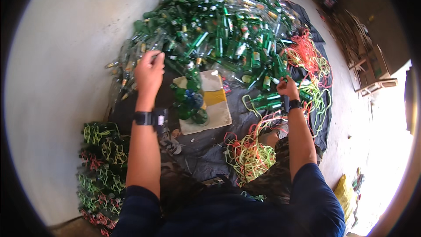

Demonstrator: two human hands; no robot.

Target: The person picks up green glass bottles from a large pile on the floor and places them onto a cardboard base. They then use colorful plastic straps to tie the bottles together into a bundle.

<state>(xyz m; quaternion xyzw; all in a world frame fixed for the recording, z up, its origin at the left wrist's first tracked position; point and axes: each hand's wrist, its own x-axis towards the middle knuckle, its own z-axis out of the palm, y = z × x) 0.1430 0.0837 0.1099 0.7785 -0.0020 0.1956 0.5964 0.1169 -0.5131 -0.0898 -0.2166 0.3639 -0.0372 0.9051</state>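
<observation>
My left hand point(150, 72) is raised at the left, fingers curled, in front of clear glass bottles point(129, 64); whether it holds anything is unclear. At the right, my right hand point(287, 86) has its fingers round what looks like the neck of a green glass bottle point(280, 67), partly hidden by the fingers. Between the hands several green glass bottles point(199, 116) stand close together on a worn board point(218, 117) with a yellow band. Green bottles point(268, 101) lie beside my right wrist. A tangle of red and yellow-green plastic strings point(251, 154) lies before my right leg.
A large heap of glass bottles point(227, 23) rises beyond the board on a dark sheet point(210, 158). More strings point(307, 56) lie at the right. String-bound bottles point(102, 171) are stacked lower left by the wall point(65, 72). A yellow sack point(345, 192) and wooden pieces point(371, 69) are farther right.
</observation>
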